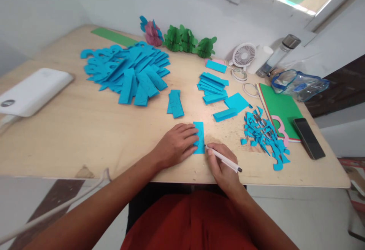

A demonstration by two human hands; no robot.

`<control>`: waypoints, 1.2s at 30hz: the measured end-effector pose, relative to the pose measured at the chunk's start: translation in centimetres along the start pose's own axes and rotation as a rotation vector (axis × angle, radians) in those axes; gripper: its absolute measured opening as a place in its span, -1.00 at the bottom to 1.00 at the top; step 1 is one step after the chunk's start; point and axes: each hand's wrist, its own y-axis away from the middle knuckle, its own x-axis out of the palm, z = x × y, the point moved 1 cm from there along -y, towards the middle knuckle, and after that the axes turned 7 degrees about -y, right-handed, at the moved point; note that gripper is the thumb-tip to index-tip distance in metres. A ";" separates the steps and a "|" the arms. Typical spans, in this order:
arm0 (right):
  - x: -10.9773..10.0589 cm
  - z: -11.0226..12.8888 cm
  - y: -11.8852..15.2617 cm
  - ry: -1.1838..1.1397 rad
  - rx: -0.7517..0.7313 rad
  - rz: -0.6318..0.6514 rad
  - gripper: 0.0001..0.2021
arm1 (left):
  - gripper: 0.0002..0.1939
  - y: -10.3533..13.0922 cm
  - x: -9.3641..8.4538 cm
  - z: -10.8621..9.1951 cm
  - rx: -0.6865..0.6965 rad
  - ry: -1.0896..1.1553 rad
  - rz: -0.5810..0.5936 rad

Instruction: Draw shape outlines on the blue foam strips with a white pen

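Observation:
A small blue paper rectangle point(201, 139) lies near the table's front edge, with faint curved pen lines on it. Across its left part rest the fingers of my left hand point(178, 143), laid flat and slightly apart, hiding some of the paper. My right hand point(225, 162) is closed around a white pen point(225, 159), whose tip is at the paper's right edge. Just beyond, two narrow folded blue strips point(175, 103) overlap. Farther right are a folded blue piece point(225, 114) and a stack of folded blue strips point(212, 86).
A large heap of blue paper pieces point(128, 69) spreads at back left, near a white power bank point(34, 92). Blue scraps point(262, 132) lie right, beside a green notebook point(282, 109) and phone point(309, 138). Green paper ornaments point(186, 40) and a fan point(244, 55) stand behind.

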 end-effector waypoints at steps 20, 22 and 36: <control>0.0 0.2 0.1 0.015 -0.001 0.005 -0.84 | -0.82 0.0 0.0 0.0 0.006 -0.007 -0.010; 0.0 0.2 0.1 0.008 0.002 0.009 -0.84 | -0.82 0.0 0.0 0.0 0.002 -0.006 -0.001; 0.4 0.5 0.7 -0.163 0.093 -0.009 -0.86 | -0.82 -0.1 -0.1 0.0 0.012 -0.005 -0.006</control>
